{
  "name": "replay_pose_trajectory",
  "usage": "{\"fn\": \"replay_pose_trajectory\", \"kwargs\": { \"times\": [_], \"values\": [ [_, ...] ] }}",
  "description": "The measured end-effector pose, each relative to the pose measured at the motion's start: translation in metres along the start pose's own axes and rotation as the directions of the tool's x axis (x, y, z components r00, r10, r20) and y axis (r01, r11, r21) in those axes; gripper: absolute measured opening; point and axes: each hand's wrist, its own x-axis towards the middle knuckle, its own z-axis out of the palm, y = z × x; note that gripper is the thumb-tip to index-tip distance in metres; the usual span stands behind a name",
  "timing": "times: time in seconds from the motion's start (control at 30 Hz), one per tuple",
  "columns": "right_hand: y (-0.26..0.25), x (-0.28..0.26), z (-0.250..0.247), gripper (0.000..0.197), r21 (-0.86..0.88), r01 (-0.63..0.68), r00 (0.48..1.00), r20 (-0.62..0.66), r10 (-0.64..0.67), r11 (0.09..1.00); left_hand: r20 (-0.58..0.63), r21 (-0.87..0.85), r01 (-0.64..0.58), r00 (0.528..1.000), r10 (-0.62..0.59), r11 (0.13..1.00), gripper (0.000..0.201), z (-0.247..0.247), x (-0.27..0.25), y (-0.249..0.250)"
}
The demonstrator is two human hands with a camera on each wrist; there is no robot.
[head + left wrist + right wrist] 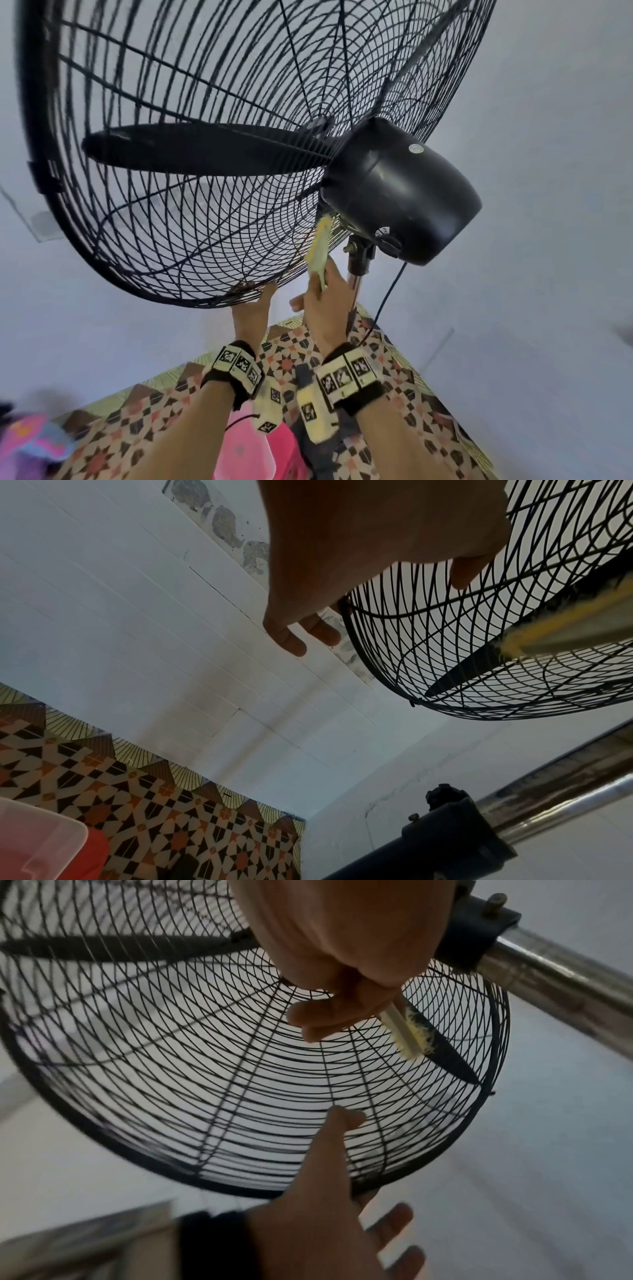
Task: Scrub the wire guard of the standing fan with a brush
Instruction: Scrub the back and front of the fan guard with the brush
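The standing fan's black wire guard (pixel 178 212) fills the upper left of the head view, tilted, with a black blade inside it. My left hand (pixel 254 305) reaches up to the guard's bottom rim. Its fingers (pixel 287 639) are straight past the rim and the thumb (pixel 342 1121) lies on the wires. My right hand (pixel 325 301) grips a pale yellow brush (pixel 318 253). The bristles (pixel 419 1031) lie against the rear guard wires just below the black motor housing (pixel 400 192).
The steel pole (pixel 555 796) and its black clamp (pixel 479 934) run just right of my right hand. A black power cord (pixel 387 298) hangs from the motor. Below are a patterned tile floor (pixel 164 404), a pink tub (pixel 253 448) and white walls.
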Motion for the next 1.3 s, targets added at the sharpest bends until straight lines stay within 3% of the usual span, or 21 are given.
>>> {"fn": "replay_pose_trajectory", "kwargs": {
  "times": [0.1,0.2,0.27,0.37,0.5,0.67,0.8,0.97,1.1,1.2,1.3],
  "values": [
    [0.000,-0.020,-0.010,0.020,-0.035,0.067,0.997,0.050,-0.066,0.997,0.012,-0.005,-0.015,1.000,0.015,1.000,0.061,0.002,-0.006,0.003],
    [-0.004,0.003,-0.015,0.016,-0.086,0.060,0.996,-0.065,-0.066,0.994,0.030,-0.025,-0.007,1.000,0.008,1.000,0.052,0.005,-0.006,0.004],
    [-0.007,0.020,-0.010,0.018,-0.060,0.026,0.993,-0.114,-0.033,0.998,0.032,-0.020,0.017,0.999,-0.016,1.000,0.058,0.004,-0.002,0.003],
    [-0.002,0.016,-0.004,0.027,-0.059,0.049,0.997,-0.049,-0.051,0.997,0.027,-0.017,0.014,1.000,-0.014,1.000,0.071,-0.002,0.001,0.001],
    [0.010,-0.008,-0.021,0.014,-0.073,0.140,0.988,0.071,-0.135,0.987,0.038,-0.019,0.024,0.999,-0.024,1.000,0.073,-0.002,0.002,-0.003],
    [0.004,0.010,-0.016,0.020,-0.077,0.079,0.991,-0.104,-0.087,0.994,0.029,-0.003,0.019,0.999,-0.019,1.000,0.063,0.002,-0.001,0.002],
    [-0.008,0.015,0.004,0.030,0.014,0.045,0.993,-0.112,-0.043,0.999,0.013,0.015,0.033,0.999,-0.033,0.999,0.065,-0.002,-0.001,0.002],
    [0.011,-0.016,-0.005,0.031,-0.005,0.180,0.984,-0.017,-0.180,0.984,0.033,0.028,0.037,0.999,-0.038,0.999,0.062,-0.002,-0.001,0.002],
    [0.011,0.008,-0.005,0.033,-0.018,0.135,0.976,-0.172,-0.136,0.991,0.038,0.017,0.004,0.999,-0.005,1.000,0.052,-0.001,-0.004,0.003],
    [0.002,0.026,0.017,0.038,-0.021,0.084,0.977,-0.197,-0.087,0.996,0.018,0.011,0.006,1.000,-0.006,1.000,0.064,-0.002,-0.004,0.006],
    [0.004,0.020,0.024,0.026,0.027,0.134,0.974,-0.186,-0.127,0.991,0.007,0.007,0.017,1.000,-0.017,1.000,0.073,-0.004,-0.004,0.004]
  ]
}}
